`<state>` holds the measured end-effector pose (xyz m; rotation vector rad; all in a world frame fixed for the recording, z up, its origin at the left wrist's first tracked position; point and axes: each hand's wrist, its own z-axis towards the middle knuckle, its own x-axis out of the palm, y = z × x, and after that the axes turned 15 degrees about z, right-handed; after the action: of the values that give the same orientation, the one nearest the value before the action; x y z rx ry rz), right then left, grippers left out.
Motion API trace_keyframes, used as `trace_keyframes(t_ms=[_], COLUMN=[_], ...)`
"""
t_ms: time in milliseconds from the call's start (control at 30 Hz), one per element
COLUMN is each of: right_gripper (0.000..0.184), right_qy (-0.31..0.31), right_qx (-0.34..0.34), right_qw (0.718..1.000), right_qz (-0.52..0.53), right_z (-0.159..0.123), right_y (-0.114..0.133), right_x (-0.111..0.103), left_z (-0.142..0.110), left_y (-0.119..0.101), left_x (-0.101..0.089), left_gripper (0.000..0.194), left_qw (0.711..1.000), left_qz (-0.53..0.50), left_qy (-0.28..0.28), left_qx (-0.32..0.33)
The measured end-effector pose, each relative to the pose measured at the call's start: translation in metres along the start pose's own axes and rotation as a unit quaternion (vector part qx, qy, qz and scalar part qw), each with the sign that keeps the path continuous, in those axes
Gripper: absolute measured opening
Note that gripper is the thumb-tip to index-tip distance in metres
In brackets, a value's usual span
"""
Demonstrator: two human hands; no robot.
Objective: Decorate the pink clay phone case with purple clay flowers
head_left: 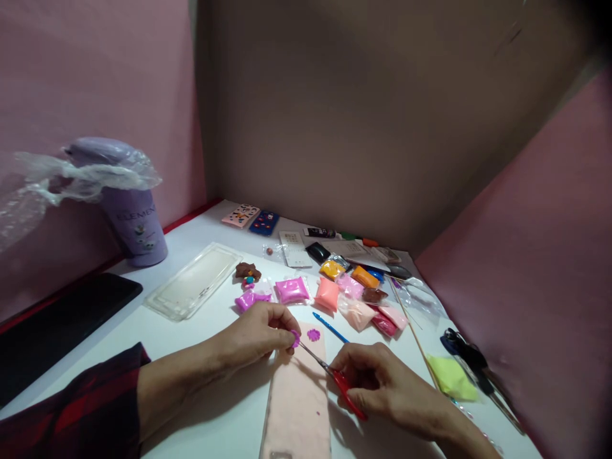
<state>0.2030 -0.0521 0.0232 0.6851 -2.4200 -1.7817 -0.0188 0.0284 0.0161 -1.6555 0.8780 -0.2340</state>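
Between the thumb and fingers of my left hand (268, 331) is a small purple clay flower (296, 339). My right hand (377, 389) grips red-handled scissors (344, 389), whose blade tips reach the edge of that flower. Whether the tips touch it I cannot tell. Beneath both hands lies a phone case covered in pale pink clay (299, 408). Near its far end rests a second purple flower (313, 335). A blue tool (331, 327) lies just beyond my right hand.
Several bags of coloured clay (292, 291) spread across the middle of the white table. A clear plastic case (194, 280) lies left of them, near a black phone-like slab (71, 325) and a purple tumbler (138, 223). Dark-handled scissors (478, 370) and a wooden stick (414, 331) lie right.
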Motion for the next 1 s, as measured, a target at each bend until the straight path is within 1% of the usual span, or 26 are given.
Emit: trace_keyframes(t_ms=[267,433,767,1000], right_gripper=[0.013,0.014,0.016,0.015], right_qy=[0.007,0.012,0.017,0.022], right_qx=[0.007,0.007,0.006,0.012], right_qw=[1.0,1.0,1.0,1.0], right_qz=[0.003,0.005,0.004,0.005], right_z=[-0.0002,-0.0004,-0.001,-0.0003], right_y=[-0.0029,-0.0011,0.0019,0.0016], right_x=[-0.0013,-0.0007,-0.0002,-0.0008], left_z=[-0.0016,-0.0021,-0.0014,-0.0006], left_y=[-0.0016,-0.0024,0.0008,0.0021], left_x=[-0.0012,-0.0004,-0.0008,-0.001], left_gripper=[0.019,0.019,0.023,0.024], left_qw=[0.999,0.999,0.999,0.998], left_qz=[0.035,0.036,0.049,0.055], left_qy=[-0.003,-0.001,0.016,0.028], left_qx=[-0.005,0.002,0.012,0.015])
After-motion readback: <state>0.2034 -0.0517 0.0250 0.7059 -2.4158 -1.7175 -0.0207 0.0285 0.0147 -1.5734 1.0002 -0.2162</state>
